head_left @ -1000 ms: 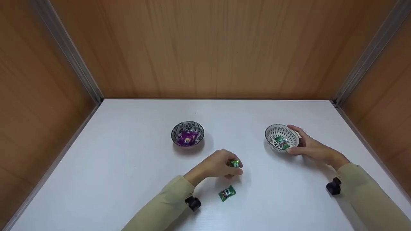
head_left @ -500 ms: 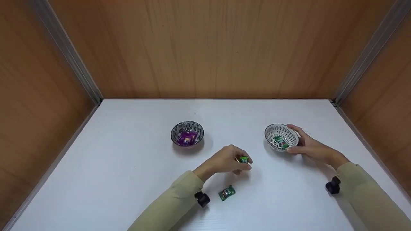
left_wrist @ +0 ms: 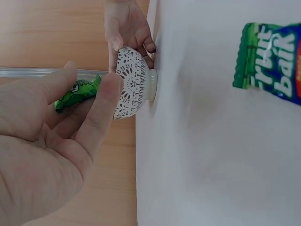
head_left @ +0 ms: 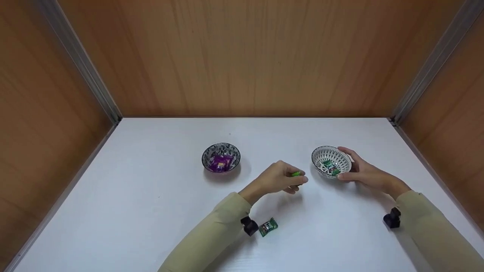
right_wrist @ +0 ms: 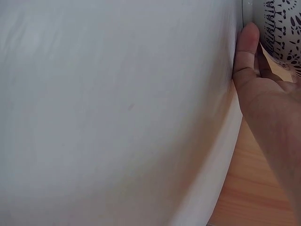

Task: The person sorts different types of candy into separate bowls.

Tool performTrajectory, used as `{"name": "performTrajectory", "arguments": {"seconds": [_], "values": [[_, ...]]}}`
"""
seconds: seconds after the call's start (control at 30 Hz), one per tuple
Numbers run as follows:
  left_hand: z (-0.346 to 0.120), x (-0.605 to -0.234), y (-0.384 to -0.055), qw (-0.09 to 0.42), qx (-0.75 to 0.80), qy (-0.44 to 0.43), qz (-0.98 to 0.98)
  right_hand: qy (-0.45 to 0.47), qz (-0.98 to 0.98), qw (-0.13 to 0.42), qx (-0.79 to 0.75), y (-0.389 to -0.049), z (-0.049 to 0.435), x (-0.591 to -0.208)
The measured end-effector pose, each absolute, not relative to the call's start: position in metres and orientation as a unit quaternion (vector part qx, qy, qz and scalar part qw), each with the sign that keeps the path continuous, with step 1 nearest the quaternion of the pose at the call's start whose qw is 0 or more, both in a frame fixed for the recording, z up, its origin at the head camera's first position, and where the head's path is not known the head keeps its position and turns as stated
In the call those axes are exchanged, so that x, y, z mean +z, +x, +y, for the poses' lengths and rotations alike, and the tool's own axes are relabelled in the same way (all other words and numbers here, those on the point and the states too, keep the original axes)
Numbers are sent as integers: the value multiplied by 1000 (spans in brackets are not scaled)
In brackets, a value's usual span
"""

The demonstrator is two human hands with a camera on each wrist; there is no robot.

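My left hand (head_left: 280,177) pinches a green wrapped candy (left_wrist: 79,93) between thumb and fingers, held above the table to the left of the white patterned bowl (head_left: 324,155). That bowl has green candies (head_left: 331,167) inside. At its right side my right hand (head_left: 366,176) grips it, thumb near the front rim and fingers round the far side. The right wrist view shows this hand (right_wrist: 268,89) against the bowl's outside (right_wrist: 282,33). Another green candy (head_left: 268,227) lies on the table beside my left forearm; its printed wrapper (left_wrist: 273,61) is partly cut off in the left wrist view.
A dark patterned bowl (head_left: 207,164) holding purple wrapped candies (head_left: 221,163) stands to the left, behind my left forearm. Wood-grain panels (head_left: 242,60) with grey metal corner strips enclose the white table (head_left: 132,189) at the back and both sides.
My left hand has moved right and away from me with its green candy, closer to the white bowl. My right hand and both bowls have stayed in place.
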State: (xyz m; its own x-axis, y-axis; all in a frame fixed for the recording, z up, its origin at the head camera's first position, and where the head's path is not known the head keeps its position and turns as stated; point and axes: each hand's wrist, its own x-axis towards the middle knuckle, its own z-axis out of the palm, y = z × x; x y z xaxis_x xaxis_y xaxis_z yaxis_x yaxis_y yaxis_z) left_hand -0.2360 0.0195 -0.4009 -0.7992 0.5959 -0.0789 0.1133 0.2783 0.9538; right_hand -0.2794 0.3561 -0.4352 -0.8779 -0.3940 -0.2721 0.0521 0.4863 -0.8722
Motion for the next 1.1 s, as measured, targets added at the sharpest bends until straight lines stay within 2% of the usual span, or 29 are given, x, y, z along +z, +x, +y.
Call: {"name": "performTrajectory", "arguments": {"seconds": [0.47, 0.93, 1.1], "values": [[40, -393, -250, 196, 542, 229, 785, -111, 826, 223, -505, -280, 356, -438], [63, -386, -268, 161, 634, 173, 736, -110, 826, 229, -504, -281, 358, -436], [71, -381, -271, 186, 638, 159, 730, -117, 817, 237, -512, -281, 358, -436]]}}
